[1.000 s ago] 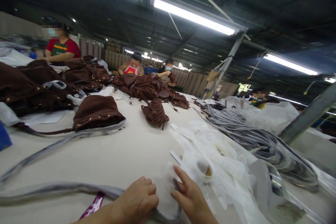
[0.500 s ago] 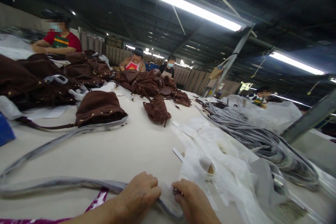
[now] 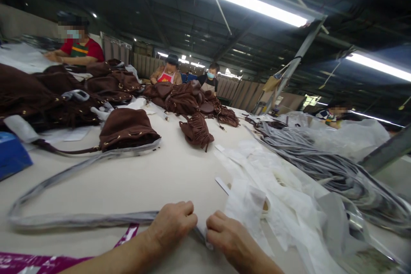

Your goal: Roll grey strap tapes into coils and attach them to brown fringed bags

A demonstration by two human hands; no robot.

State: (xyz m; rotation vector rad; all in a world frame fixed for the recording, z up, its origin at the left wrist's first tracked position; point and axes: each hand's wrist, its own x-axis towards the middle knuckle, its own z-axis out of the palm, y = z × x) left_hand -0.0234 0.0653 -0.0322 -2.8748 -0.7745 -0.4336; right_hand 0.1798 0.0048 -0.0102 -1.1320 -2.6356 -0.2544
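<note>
My left hand [image 3: 171, 224] and my right hand [image 3: 226, 235] lie close together at the near edge of the beige table [image 3: 154, 175]. Both have curled fingers pinching a long grey wrapped strap [image 3: 80, 219], which runs left from them and loops back toward a brown bag [image 3: 126, 128]. A fold of white tissue wrap [image 3: 247, 205] sits right beside my right hand, over a roll of tape [image 3: 265, 205].
Brown fringed bags [image 3: 195, 130] and a pile of brown bags [image 3: 48, 98] cover the left and far table. A heap of grey wrapped straps [image 3: 324, 167] lies right. White paper sheets [image 3: 289, 197] spread near right. Several masked workers sit beyond. A blue box [image 3: 13, 154] is at left.
My right hand's fingers have curled from stretched out into a pinch, closing toward my left hand on the strap. The view has shifted slightly rightward.
</note>
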